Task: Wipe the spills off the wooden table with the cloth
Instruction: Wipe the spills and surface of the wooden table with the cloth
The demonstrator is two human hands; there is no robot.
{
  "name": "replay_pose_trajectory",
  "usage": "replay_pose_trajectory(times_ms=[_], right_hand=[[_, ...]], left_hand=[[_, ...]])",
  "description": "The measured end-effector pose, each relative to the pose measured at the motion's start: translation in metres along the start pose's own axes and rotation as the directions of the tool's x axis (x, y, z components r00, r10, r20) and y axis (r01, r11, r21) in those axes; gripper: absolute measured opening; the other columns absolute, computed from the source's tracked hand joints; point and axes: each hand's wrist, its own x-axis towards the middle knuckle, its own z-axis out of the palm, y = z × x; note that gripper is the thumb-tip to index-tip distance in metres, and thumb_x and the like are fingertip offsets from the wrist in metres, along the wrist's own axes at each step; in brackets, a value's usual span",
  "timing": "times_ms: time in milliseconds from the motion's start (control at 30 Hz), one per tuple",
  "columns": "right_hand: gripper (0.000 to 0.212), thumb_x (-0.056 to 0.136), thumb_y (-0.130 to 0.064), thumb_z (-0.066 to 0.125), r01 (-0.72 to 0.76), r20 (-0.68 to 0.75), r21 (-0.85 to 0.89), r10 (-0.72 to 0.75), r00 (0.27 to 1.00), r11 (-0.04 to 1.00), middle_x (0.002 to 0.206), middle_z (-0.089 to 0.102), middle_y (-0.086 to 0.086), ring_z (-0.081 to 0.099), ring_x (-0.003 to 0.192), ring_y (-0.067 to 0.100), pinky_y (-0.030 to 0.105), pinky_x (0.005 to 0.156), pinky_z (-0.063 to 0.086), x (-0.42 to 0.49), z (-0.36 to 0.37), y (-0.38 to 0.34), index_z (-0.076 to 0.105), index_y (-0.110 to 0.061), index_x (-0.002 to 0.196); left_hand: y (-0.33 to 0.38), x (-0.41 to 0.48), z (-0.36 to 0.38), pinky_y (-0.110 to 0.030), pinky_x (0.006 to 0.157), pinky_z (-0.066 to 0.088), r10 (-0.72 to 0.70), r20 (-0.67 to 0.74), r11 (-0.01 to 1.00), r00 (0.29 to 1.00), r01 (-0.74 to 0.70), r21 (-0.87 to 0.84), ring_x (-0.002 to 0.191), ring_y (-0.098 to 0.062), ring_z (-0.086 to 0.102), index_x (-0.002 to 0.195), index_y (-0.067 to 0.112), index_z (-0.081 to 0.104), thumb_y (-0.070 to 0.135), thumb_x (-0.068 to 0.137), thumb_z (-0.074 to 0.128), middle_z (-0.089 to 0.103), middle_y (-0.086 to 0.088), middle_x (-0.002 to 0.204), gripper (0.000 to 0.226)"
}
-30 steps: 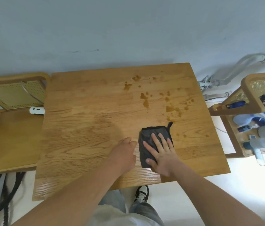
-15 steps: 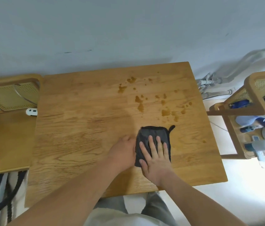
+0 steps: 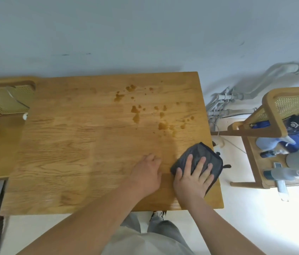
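Note:
A folded dark grey cloth [image 3: 202, 153] lies at the near right edge of the wooden table [image 3: 71, 144], its corner hanging slightly past the edge. My right hand [image 3: 192, 179] presses flat on it with straight, spread fingers. My left hand [image 3: 146, 173] rests on the bare wood just left of the cloth, knuckles up, its fingers loosely bent and holding nothing. Several brown spills [image 3: 135, 113] dot the far right half of the table, apart from the cloth.
A cane-backed wooden chair [image 3: 3, 100] stands at the table's left end. At the right, another cane chair [image 3: 277, 111] holds bottles and blue items [image 3: 281, 142]. Grey pipes [image 3: 236, 96] run along the wall behind. My legs and a shoe [image 3: 157, 215] show below the near edge.
My right hand has slid the cloth rightward to the table's right edge and turned it askew. Small drops near the right edge are gone. My left hand stays on the wood.

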Motion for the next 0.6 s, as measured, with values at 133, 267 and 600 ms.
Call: replay_pose_trajectory(times_ms=[133,267,600], right_hand=[[0.070,0.103,-0.054,0.025,0.307,0.021,-0.059,-0.306,0.952,0.950,0.171,-0.012,0.017,-0.016,0.155,0.046,0.063,0.122,-0.010,-0.023,0.028,-0.027,0.000,-0.032,0.165],[0.068,0.101,-0.054,0.034,0.618,0.154,-0.085,-0.602,0.783,0.782,0.172,-0.015,0.010,-0.023,0.155,0.039,0.062,0.123,-0.007,-0.024,0.023,-0.016,0.010,-0.042,0.164],[0.090,0.079,-0.067,0.067,-0.029,0.170,0.332,-0.029,0.985,0.943,0.148,0.054,0.010,0.052,0.131,0.031,0.050,0.107,0.049,0.022,-0.064,0.116,0.038,-0.024,0.152]], left_hand=[[-0.013,-0.007,-0.004,-0.039,0.121,0.032,-0.048,-0.040,0.999,0.998,0.048,0.007,0.149,-0.024,0.028,0.153,0.018,0.041,0.028,0.102,0.052,0.033,-0.003,0.162,0.054],[-0.021,-0.006,-0.011,-0.037,0.115,0.039,-0.032,-0.103,0.999,0.994,0.036,0.030,0.143,-0.023,0.033,0.151,0.017,0.043,0.025,0.103,0.050,0.039,-0.003,0.156,0.050],[0.018,0.010,0.055,-0.057,0.120,-0.017,0.122,0.165,0.902,0.979,-0.179,0.393,0.140,-0.042,-0.047,0.158,0.038,-0.022,0.059,0.106,0.026,-0.039,-0.008,0.162,0.074]])
